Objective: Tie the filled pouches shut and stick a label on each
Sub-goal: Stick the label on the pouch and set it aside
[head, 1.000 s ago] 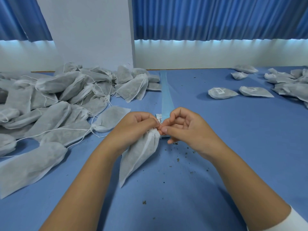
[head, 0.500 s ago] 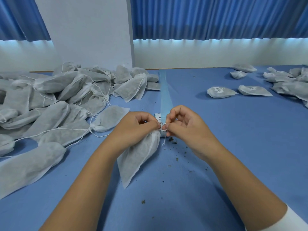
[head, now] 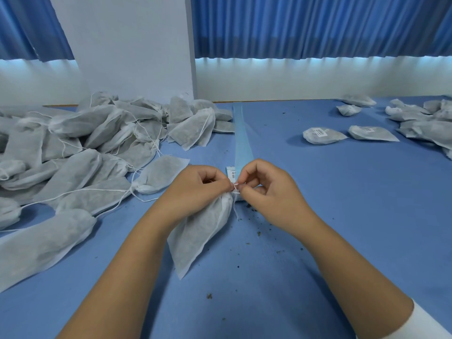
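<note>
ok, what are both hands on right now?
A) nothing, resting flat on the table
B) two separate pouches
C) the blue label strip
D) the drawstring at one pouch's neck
D: the left hand and the right hand both pinch the white drawstring at the neck of a single filled pouch, which slants down towards the person under the left hand.

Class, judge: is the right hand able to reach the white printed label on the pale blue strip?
Likely yes once freed: right hand pinches the white drawstring, but the white printed label lies just beyond.
</note>
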Available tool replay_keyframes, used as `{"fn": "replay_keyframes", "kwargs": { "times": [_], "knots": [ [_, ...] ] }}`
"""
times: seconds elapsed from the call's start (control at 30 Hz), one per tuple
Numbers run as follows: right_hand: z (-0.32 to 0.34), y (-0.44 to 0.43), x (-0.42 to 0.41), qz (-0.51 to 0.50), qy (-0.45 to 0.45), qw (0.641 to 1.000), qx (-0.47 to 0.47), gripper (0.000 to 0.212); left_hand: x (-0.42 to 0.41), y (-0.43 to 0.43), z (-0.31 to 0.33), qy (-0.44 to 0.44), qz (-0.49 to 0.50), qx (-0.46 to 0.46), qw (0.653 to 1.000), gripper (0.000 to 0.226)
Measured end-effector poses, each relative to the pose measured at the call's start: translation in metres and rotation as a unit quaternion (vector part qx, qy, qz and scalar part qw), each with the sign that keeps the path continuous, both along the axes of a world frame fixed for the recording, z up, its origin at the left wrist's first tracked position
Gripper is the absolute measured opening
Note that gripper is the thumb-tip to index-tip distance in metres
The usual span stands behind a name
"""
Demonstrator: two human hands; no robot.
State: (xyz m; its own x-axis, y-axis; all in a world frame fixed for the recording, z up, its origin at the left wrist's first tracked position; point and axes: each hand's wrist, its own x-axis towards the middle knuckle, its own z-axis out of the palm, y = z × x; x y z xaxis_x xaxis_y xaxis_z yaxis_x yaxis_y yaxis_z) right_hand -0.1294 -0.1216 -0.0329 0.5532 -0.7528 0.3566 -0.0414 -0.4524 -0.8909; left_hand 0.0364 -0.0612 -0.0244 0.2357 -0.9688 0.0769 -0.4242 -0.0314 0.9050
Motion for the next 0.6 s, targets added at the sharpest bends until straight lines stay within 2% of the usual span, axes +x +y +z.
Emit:
{"fn": "replay_keyframes", "kwargs": {
  "times": [0.17,0.3,0.43,0.6],
  "knots": [
    [0.004,-0.003,-0.003,0.056,-0.028,0.995,0.082,0.019,-0.003,0.003,0.005,0.015,-0.001,0.019,1.000,0.015],
    [0.004,-0.001,-0.003,0.069,-0.047,0.991,0.105,0.020,-0.008,0.006,0.009,0.054,-0.013,0.027,0.998,0.039],
    [0.005,0.000,-0.003,0.044,-0.050,0.993,0.100,0.021,-0.008,0.006,0.011,0.090,-0.009,0.024,0.996,0.028],
    [0.003,0.001,-0.001,-0.022,-0.026,0.999,0.023,0.016,-0.007,0.006,0.012,0.116,0.007,0.012,0.993,0.030]
  ]
}}
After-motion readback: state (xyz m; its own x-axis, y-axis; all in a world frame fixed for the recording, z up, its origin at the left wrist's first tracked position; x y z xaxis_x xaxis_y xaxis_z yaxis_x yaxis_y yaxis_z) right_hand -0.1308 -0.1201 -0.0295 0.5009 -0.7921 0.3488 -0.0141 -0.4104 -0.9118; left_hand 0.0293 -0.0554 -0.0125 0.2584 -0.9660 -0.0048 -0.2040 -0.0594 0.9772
